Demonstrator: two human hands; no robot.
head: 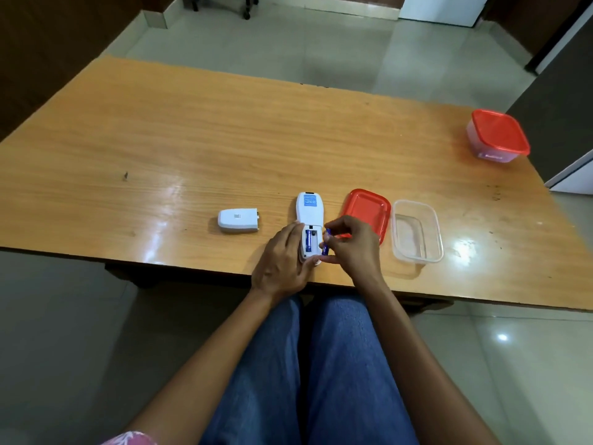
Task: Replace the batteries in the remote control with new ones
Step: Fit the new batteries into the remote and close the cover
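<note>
Head view, seated person at a wooden bench (224, 139). White remote control (308, 216) lies face down nr the front edge, back up, blue label on its far half, battery bay open at the near end. One blue battery (308, 241) sits lengthwise in the left slot of the bay; right slot is partly hidden by the hands, contents cannot be told.

Left hand (282, 261) rests on the bench against the remote's left side & near end, fingers curled around the body, steadying it. Right hand (349, 245) is just right of the bay; thumb & fingers are pinched together on a second blue battery (326, 244), held roughly upright and slightly tilted at the bay's right edge. Whether it touches the remote cannot be told.

Detached white battery cover (238, 221) lies flat on the bench, well left of the remote, apart from both hands.

Right of the remote: red lid (369, 210), inner side up, partly behind the right hand; just beside it a clear plastic container (417, 231), open, w/ nothing visible inside. Far right corner: a second clear container w/ red lid (498, 136) on, closed, well apart from the rest.

Blue-trousered legs (321, 364) show below the bench edge.
</note>
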